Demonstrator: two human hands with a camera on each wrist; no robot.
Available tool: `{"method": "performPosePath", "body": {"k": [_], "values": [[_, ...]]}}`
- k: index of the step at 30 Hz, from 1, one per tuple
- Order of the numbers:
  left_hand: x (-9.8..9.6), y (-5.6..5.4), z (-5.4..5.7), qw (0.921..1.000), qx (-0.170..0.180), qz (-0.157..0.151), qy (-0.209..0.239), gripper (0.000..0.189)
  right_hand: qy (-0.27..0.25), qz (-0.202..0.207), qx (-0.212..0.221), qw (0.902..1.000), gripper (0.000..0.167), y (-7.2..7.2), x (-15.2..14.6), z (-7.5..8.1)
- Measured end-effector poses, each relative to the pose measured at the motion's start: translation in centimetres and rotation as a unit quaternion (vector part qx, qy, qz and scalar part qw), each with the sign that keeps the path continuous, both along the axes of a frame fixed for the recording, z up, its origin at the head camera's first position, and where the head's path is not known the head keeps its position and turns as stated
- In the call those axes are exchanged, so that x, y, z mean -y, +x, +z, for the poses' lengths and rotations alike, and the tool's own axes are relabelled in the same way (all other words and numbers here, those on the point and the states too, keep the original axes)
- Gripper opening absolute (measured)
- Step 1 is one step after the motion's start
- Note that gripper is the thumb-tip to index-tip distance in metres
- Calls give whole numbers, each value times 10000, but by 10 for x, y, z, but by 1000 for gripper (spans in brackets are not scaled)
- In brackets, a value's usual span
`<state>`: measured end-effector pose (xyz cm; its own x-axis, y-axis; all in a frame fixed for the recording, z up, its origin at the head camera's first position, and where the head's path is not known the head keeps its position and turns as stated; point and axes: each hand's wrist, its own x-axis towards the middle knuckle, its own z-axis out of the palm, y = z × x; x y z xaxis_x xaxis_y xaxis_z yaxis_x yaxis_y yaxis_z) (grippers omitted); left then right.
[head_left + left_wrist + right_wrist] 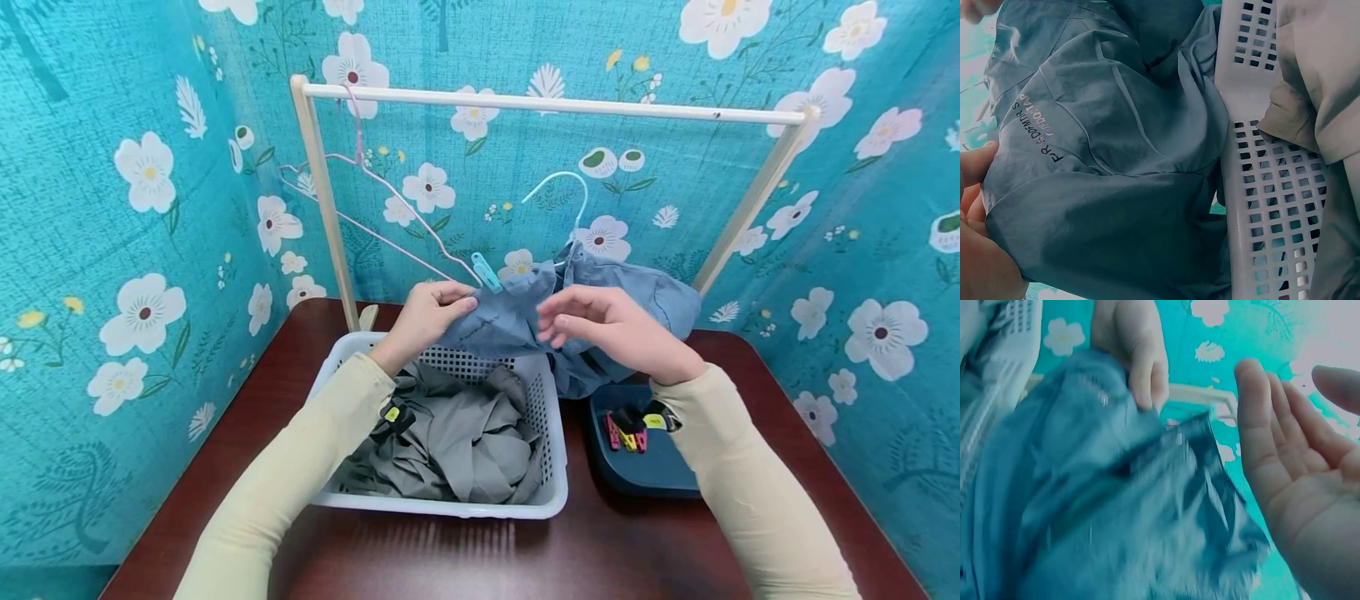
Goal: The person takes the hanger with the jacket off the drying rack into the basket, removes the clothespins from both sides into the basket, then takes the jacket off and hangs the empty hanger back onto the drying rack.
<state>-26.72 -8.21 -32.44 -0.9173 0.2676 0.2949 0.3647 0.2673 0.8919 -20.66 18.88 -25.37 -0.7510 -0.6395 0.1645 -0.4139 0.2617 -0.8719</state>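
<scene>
1 blue garment point(521, 308) spans the white basket point(450, 507)'s far-right corner, its long axis running sideways to the basket's right. The left hand point(429, 323), nearer to its left edge, pinches it above the basket's far rim; right of the basket's corner, the right hand point(618, 329) is loosely open, holding nothing.

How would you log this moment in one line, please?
left hand: pinches blue garment | right hand: holds nothing | turquoise clip: at garment edge
</scene>
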Motion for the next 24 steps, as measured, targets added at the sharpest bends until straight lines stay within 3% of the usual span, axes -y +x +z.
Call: {"method": "performPosePath", "body": {"k": [5,9,14,19,24], "values": [[-3,-1,-1,10000,41,-20,-29,20,-102,93,613,9980,38,-9,17,7],[-6,1,1,10000,42,-20,-53,20,-323,70,792,9963,41,-18,28,12],[-7,-1,0,9999,58,-64,-60,20,-564,-492,746,9944,39,-31,43,17],[-7,-2,-1,9999,-17,-80,-58,19,-135,-1187,558,9913,36,-43,57,22],[-7,-1,0,9998,-16,-177,-48,20,176,-1394,532,9886,38,-55,63,21]]}}
